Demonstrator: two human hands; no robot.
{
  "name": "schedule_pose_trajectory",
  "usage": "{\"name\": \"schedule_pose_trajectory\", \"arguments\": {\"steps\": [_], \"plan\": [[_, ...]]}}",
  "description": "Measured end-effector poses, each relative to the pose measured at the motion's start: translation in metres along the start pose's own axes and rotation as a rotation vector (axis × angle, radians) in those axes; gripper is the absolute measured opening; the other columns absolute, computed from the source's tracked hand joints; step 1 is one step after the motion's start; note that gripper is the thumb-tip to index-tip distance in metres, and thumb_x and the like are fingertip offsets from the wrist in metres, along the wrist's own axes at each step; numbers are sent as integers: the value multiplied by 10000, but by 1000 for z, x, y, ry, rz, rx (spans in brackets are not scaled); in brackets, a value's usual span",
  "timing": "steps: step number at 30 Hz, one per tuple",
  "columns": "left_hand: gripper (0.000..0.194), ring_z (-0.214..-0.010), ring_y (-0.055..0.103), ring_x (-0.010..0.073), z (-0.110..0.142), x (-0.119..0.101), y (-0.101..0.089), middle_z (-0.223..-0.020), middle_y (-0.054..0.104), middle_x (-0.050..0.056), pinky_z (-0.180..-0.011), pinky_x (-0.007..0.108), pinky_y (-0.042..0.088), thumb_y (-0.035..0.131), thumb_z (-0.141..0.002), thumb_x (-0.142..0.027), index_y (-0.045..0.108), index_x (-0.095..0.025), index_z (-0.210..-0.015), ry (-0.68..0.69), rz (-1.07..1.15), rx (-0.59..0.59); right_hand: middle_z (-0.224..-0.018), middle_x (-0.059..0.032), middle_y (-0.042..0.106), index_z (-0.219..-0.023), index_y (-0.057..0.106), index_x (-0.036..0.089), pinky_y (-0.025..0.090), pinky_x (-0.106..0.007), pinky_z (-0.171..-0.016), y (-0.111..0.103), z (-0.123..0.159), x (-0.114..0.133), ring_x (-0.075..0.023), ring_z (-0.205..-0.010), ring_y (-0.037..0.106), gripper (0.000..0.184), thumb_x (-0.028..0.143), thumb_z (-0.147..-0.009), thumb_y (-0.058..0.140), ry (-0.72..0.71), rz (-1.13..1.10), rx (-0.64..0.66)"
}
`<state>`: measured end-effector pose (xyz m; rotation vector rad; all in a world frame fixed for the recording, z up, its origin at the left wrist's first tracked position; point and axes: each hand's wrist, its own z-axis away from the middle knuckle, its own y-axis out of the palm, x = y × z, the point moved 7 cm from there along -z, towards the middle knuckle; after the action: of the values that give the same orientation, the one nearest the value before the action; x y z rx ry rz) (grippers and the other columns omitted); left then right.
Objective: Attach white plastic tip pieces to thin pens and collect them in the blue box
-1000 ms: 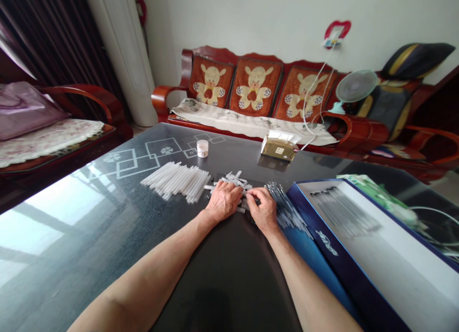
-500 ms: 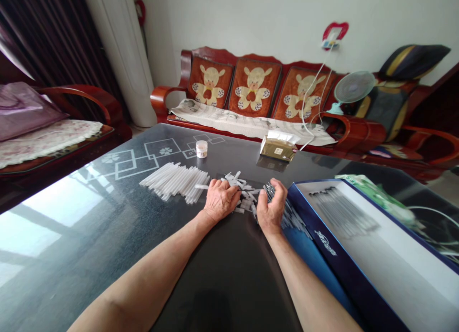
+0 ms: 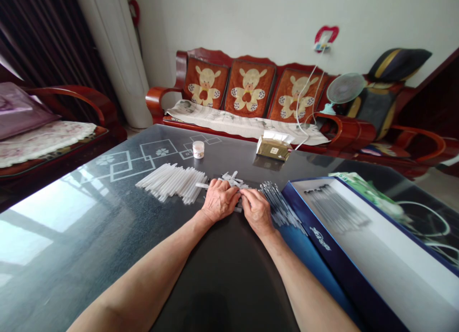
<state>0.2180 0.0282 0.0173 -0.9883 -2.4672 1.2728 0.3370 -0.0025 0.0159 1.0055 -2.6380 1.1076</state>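
The left hand (image 3: 219, 201) lies curled palm-down on a loose heap of short white plastic tubes (image 3: 232, 180). The right hand (image 3: 256, 210) has its fingertips (image 3: 245, 193) drawn together against the left hand's fingers, and whether they pinch a tube is too small to tell. Further left, more white tubes (image 3: 171, 182) lie side by side in a neat band. To the right, a fanned bundle of thin dark-tipped sticks (image 3: 279, 206) rests against an open blue-rimmed cardboard box (image 3: 319, 238), whose white floor holds a blurred row of similar sticks (image 3: 335, 208). A green-printed packet (image 3: 369, 193) lies at the box's far edge. The dark glass tabletop (image 3: 71, 212) has a white square pattern and carries a small white jar (image 3: 198, 149) and a gold tissue pack (image 3: 273, 149). Behind stand a red wooden sofa (image 3: 247, 90) and an electric fan (image 3: 345, 88).
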Motion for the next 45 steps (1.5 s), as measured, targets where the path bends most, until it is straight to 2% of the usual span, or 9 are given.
{"name": "schedule_pose_trajectory", "arguments": {"steps": [5, 15, 18, 23, 30, 33, 37, 41, 45], "plan": [[327, -814, 516, 216, 1, 5, -1, -856, 605, 74, -820, 377, 338, 407, -935, -326, 660, -230, -1118, -53, -3, -11, -949, -81, 636, -983, 679, 201, 501, -319, -819, -13, -4, -12, -196, -888, 605, 242, 167, -890, 458, 88, 104, 15], [297, -988, 520, 239, -1, 1, 0, -1090, 637, 79, -923, 423, 334, 452, -903, -201, 666, -268, -1097, 27, 23, -45, -767, -77, 554, -792, 679, 205, 406, -338, -674, -39, 9, -77, -211, -720, 507, 124, 143, -748, 581, 335, 556, 32], [281, -1124, 465, 270, 0, -2, -7, -1258, 579, 54, -956, 448, 322, 495, -889, -204, 672, -323, -1073, 31, -1, -105, -790, -81, 562, -807, 675, 208, 395, -338, -694, -41, 10, -74, -216, -756, 519, 115, 145, -750, 597, 345, 565, 11], [314, -1028, 503, 240, 3, -7, -12, -1267, 570, 51, -887, 402, 374, 464, -922, -225, 642, -361, -1141, 41, -15, -130, -854, -87, 605, -849, 698, 210, 394, -343, -701, -31, 4, -57, -220, -774, 540, 141, 164, -756, 603, 284, 544, 82], [298, -977, 570, 185, 5, -13, -13, -1206, 599, 92, -886, 338, 457, 420, -918, -116, 591, -227, -1136, 132, 150, -216, -771, -94, 614, -691, 681, 203, 392, -343, -698, -20, 6, -45, -221, -755, 550, 136, 240, -791, 596, 297, 567, 153], [240, -1055, 586, 162, 5, -15, -19, -1183, 597, 109, -908, 287, 479, 422, -910, -91, 568, -178, -1081, 156, 338, -332, -784, -85, 629, -736, 702, 200, 410, -326, -733, -16, 3, -39, -202, -765, 569, 213, 253, -846, 527, 292, 462, 177], [157, -987, 630, 136, 3, 7, -20, -1025, 643, 60, -872, 257, 498, 455, -912, -114, 582, -190, -962, -73, 574, -455, -924, -105, 673, -928, 698, 175, 462, -322, -809, -20, -1, -44, -205, -857, 619, 250, 253, -862, 469, 324, 151, 10], [114, -893, 666, 138, 3, 23, -9, -922, 664, 24, -817, 267, 517, 490, -909, -165, 589, -205, -951, -220, 752, -449, -939, -105, 711, -1103, 625, 158, 519, -320, -679, -18, 10, -78, -205, -779, 666, 364, 382, -830, 533, 687, -308, -229], [118, -774, 676, 119, 2, 19, -2, -904, 667, 16, -715, 238, 520, 491, -910, -181, 599, -205, -949, -191, 808, -365, -864, -67, 726, -983, 642, 178, 421, -215, -417, -5, 19, -89, -173, -666, 667, 431, 495, -696, 699, 945, -775, -344]]}}
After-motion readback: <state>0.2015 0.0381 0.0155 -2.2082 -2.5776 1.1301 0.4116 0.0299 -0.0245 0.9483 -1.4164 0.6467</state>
